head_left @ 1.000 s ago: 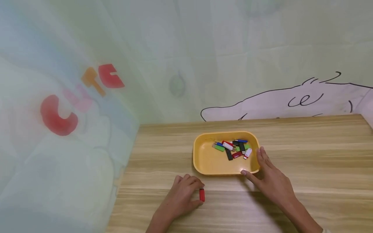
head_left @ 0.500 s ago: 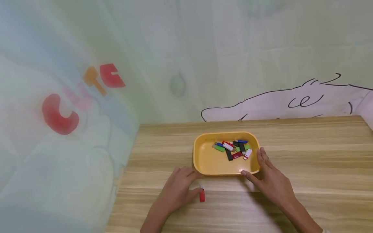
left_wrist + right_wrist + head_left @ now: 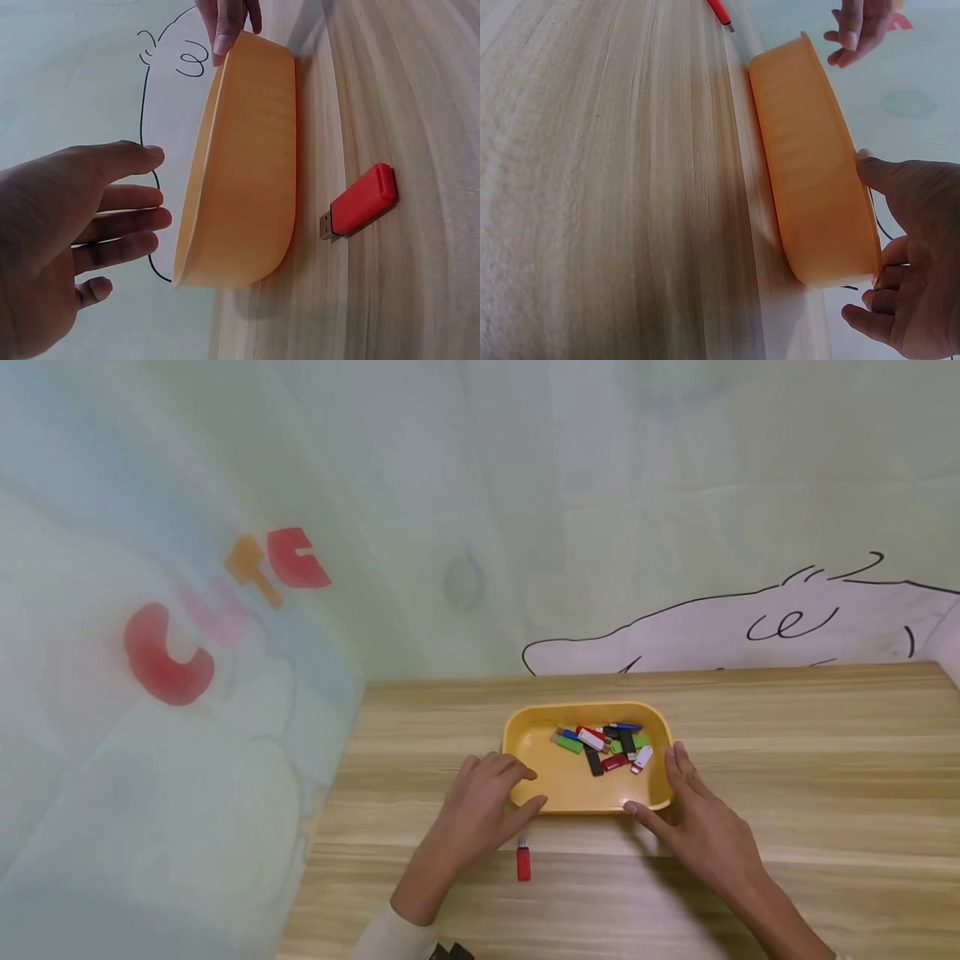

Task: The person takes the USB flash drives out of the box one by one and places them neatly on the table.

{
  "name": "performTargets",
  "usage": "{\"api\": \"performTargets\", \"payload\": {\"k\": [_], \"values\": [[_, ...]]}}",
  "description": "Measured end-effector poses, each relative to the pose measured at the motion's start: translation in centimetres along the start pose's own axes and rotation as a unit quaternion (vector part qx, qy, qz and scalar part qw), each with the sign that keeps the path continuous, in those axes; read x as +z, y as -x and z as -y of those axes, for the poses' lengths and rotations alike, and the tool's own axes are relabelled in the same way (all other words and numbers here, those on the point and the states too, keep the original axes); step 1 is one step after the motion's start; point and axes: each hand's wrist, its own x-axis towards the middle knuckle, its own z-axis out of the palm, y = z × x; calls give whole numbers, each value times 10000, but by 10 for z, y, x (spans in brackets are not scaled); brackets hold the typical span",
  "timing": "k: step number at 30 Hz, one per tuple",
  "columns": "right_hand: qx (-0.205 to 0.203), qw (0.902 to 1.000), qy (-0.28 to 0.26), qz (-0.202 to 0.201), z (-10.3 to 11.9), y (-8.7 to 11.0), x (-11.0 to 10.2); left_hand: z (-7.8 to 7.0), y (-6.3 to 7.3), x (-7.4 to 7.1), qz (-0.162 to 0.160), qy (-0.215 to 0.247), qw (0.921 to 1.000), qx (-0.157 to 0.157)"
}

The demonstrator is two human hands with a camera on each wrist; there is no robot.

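Observation:
A shallow yellow plastic basin [image 3: 570,792] stands on the wooden table, with several USB sticks [image 3: 592,741] heaped towards its right side. My right hand [image 3: 708,835] holds its near right corner, thumb on the front rim and fingers against the end wall. At the opposite end, my left hand [image 3: 480,814] hovers at the rim with nothing in it; the left wrist view shows its fingers spread and apart from the basin. On the table in front of the basin lies a red USB stick [image 3: 364,201], its metal plug pointing towards the basin.
The wooden tabletop [image 3: 825,760] meets a printed pale cloth [image 3: 420,568] at the back and left. A white sleeve [image 3: 397,935] covers my left forearm near the bottom edge.
My left hand has let go of the red USB stick, leaving it on the table, and has moved forward to the basin's left end. The right hand stays at the corner.

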Motion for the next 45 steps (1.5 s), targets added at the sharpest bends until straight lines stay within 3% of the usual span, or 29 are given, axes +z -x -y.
{"api": "performTargets", "payload": {"k": [8,15,27,38,45], "values": [[2,10000,-23,15,0,2,2,-3,-23,4,255,-114,9984,-490],[-11,10000,-29,-37,-1,1,0,-4,-47,16,340,-67,9970,-693],[-33,9999,-102,-78,-1,0,0,-17,-88,31,729,-506,9886,-1220],[-44,9999,-104,-114,-2,1,1,-21,-102,56,891,-798,9829,-1399],[-35,9999,-96,-126,-1,0,0,-23,-105,62,868,-1105,9783,-1525]]}}
